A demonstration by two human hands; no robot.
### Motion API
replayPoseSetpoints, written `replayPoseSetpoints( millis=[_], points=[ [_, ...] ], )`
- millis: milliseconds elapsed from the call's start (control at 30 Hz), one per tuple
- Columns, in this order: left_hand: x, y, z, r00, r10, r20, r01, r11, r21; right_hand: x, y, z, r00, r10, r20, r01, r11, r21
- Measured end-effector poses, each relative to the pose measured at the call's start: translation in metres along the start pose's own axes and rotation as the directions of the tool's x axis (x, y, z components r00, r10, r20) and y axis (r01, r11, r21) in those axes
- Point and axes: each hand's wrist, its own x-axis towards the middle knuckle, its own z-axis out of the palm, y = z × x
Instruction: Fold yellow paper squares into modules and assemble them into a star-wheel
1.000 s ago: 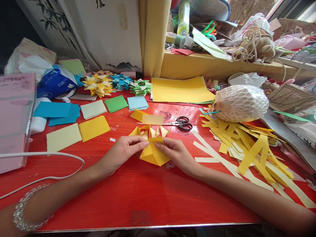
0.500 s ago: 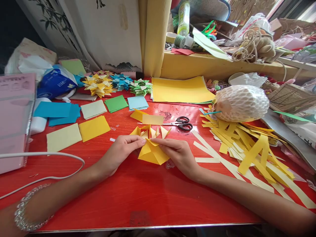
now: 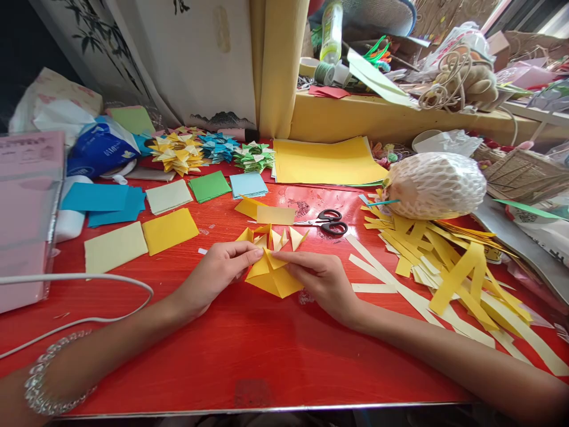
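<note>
Between my two hands is a piece of yellow folded paper [image 3: 276,279], its creased flaps fanning toward me. My left hand [image 3: 220,274] pinches its upper left edge with thumb and forefinger. From the other side, my right hand [image 3: 322,281] grips the upper right edge, its fingers pressed together. Just beyond my fingertips lie several small folded paper pieces [image 3: 297,238], yellow and cream, partly hidden by my hands. Farther back, a loose cream paper slip [image 3: 275,215] lies beside black-handled scissors [image 3: 331,223], whose blade tips it covers.
Stacks of cut paper, including a yellow stack [image 3: 170,231] and a green stack [image 3: 210,187], lie at left. Finished folded paper rings [image 3: 178,152] stand behind them. Yellow paper strips [image 3: 462,284] spread at right by a net-wrapped bundle [image 3: 438,185]. A white cable [image 3: 146,290] crosses the left side.
The yellow folded paper has turned slightly between my fingers, its lower corner shifting a little left. Both hands keep nearly the same place and grip.
</note>
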Motion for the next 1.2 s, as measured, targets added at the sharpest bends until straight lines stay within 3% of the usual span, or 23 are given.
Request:
replayPoseSetpoints(
  millis=[300,567,700,867,1200],
  points=[
    [-0.001,0.002,-0.002,0.999,-0.036,0.029,0.037,0.999,-0.028,0.001,-0.001,0.000,0.999,-0.045,0.009,0.045,0.998,-0.052],
    [0.001,0.002,-0.003,0.998,0.050,-0.024,-0.045,0.987,0.154,0.002,-0.008,-0.003,0.989,-0.106,0.104,0.106,0.994,0.013],
    [-0.001,0.005,-0.005,0.989,0.146,-0.028,-0.129,0.935,0.331,0.003,-0.011,-0.004,0.989,0.031,0.142,-0.056,0.983,0.173],
    [-0.006,0.006,-0.004,0.981,0.188,-0.052,-0.143,0.873,0.465,0.009,-0.006,-0.001,0.957,0.194,0.213,-0.272,0.857,0.438],
    [-0.008,0.000,0.000,0.952,0.302,-0.059,-0.217,0.795,0.566,0.014,-0.007,-0.003,0.907,0.276,0.317,-0.392,0.829,0.399]
  ],
)
